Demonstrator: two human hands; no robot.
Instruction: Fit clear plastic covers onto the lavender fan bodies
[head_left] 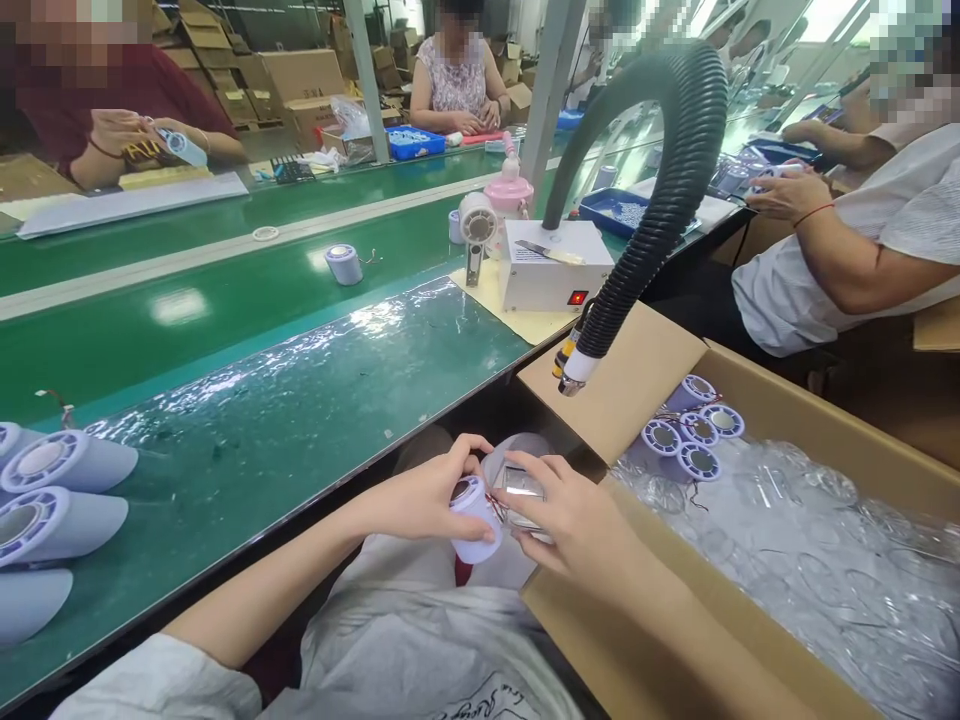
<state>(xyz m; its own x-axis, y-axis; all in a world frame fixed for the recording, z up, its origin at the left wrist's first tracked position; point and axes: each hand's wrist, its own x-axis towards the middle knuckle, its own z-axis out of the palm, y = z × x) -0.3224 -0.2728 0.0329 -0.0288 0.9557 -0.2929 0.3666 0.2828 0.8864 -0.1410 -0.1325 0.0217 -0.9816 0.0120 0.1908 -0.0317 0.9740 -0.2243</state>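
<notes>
Above my lap, my left hand point(431, 495) is closed round a lavender cylindrical part point(477, 545) with a slotted ring at its end. Thin reddish wires run from that part toward my right hand point(574, 510), whose fingers are wrapped round a clear plastic cup point(523, 492). The cup and the lavender part are side by side, close together. Just right of my hands, an open cardboard box point(780, 385) holds several lavender parts point(699, 462) and many clear plastic pieces point(810, 560).
A black flexible hose point(686, 150) arches from a white machine point(525, 270) and ends above the box flap. Several lavender parts point(67, 460) lie on the green table point(300, 400) at left. Another part point(343, 264) stands on the belt. Other people sit across and at right.
</notes>
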